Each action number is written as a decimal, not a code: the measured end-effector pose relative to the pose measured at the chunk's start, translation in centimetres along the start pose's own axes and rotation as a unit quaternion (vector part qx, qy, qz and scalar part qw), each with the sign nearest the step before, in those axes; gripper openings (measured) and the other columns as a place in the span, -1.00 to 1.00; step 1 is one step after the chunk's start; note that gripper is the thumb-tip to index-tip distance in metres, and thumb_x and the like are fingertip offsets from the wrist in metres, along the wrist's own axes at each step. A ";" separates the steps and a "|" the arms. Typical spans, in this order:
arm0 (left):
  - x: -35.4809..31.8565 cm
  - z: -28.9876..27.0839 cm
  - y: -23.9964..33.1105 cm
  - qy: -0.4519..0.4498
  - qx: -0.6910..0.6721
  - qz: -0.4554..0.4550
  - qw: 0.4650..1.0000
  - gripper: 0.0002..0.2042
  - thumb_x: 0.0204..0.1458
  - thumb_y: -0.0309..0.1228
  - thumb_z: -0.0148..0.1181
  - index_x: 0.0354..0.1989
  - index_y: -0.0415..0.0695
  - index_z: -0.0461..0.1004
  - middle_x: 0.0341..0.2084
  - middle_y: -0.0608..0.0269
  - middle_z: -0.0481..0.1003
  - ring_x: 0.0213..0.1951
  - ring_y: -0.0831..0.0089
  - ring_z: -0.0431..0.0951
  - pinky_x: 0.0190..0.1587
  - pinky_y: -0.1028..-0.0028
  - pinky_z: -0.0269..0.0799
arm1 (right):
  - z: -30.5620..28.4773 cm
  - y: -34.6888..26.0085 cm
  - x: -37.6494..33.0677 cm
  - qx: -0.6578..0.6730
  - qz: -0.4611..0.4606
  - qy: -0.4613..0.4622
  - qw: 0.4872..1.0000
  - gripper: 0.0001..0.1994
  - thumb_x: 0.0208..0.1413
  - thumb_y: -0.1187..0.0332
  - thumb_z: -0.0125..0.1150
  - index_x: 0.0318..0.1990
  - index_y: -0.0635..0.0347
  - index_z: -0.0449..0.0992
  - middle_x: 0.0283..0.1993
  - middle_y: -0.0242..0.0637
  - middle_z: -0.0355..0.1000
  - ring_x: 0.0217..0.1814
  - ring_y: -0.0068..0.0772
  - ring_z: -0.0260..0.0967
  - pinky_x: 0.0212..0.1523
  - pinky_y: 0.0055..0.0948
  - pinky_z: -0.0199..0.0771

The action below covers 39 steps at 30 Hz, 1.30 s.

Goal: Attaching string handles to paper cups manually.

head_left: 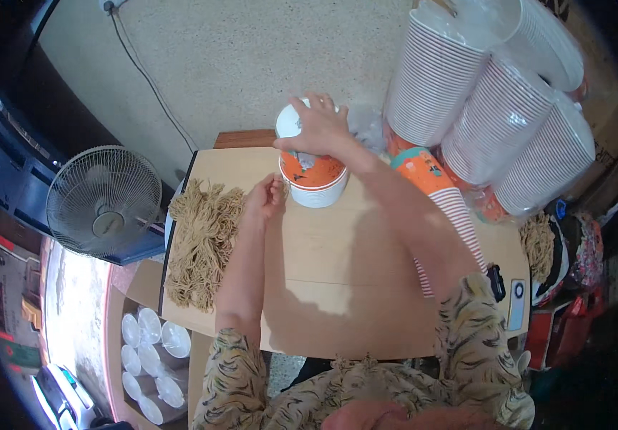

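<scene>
At the far middle of the table stands an orange printed paper bucket with white rims stacked below it. My right hand reaches over its top, fingers closed over the rim; a white round surface shows behind the hand. Close against the bucket's left side is my left hand, its fingers curled together. A bit of tan cord seems to be at its fingertips, but I cannot make it out clearly. A tangled heap of tan cords lies on the table left of my left forearm.
Tall wrapped stacks of white-rimmed buckets stand at the back right. A toppled bucket stack lies under my right forearm. A phone-like device rests at the right edge. A fan and a carton of clear-wrapped cups are at left.
</scene>
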<state>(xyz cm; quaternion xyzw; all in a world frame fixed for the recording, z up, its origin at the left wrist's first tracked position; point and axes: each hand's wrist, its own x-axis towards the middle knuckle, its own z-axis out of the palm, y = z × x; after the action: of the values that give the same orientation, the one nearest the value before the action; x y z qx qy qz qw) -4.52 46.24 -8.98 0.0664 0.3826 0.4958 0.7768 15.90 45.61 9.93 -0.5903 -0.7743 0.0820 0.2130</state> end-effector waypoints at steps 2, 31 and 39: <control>-1.3 -4.4 -1.3 -0.023 0.012 0.046 0.999 -0.87 0.28 -0.48 0.06 -0.34 -0.16 0.47 -0.56 0.43 0.43 -0.61 0.72 0.38 -0.66 0.77 0.25 | 1.3 -2.2 -0.5 -0.017 -0.014 0.047 0.999 0.00 -0.22 -0.31 0.40 0.38 0.02 0.31 0.50 -0.02 0.07 0.56 0.13 -0.08 0.39 0.35 -0.04; -23.9 9.6 -35.3 -0.178 0.532 0.492 0.666 -0.80 0.06 -0.61 0.32 -0.17 -0.21 0.47 -0.34 0.10 0.47 -0.33 0.27 0.56 -0.28 0.39 0.53 | -0.4 20.3 -44.6 0.199 0.193 0.398 0.875 -0.68 0.08 0.55 0.26 0.02 0.27 0.48 0.04 -0.10 0.45 0.07 -0.11 0.46 0.10 -0.29 0.45; -24.0 9.9 -36.7 -0.085 0.541 0.500 0.671 -0.86 0.06 -0.55 0.34 -0.30 -0.20 0.46 -0.45 0.16 0.42 -0.48 0.36 0.49 -0.38 0.41 0.45 | -2.1 20.1 -44.6 0.193 0.198 0.342 0.898 -0.80 0.04 0.51 0.31 -0.17 0.26 0.49 -0.24 -0.22 0.47 -0.20 -0.38 0.48 -0.10 -0.36 0.51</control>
<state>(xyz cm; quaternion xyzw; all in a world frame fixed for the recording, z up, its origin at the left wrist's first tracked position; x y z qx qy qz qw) 23.20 10.95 -7.10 0.6981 0.4255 0.5083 0.2706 43.90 8.83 -6.21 -0.6703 -0.4900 0.0628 0.5538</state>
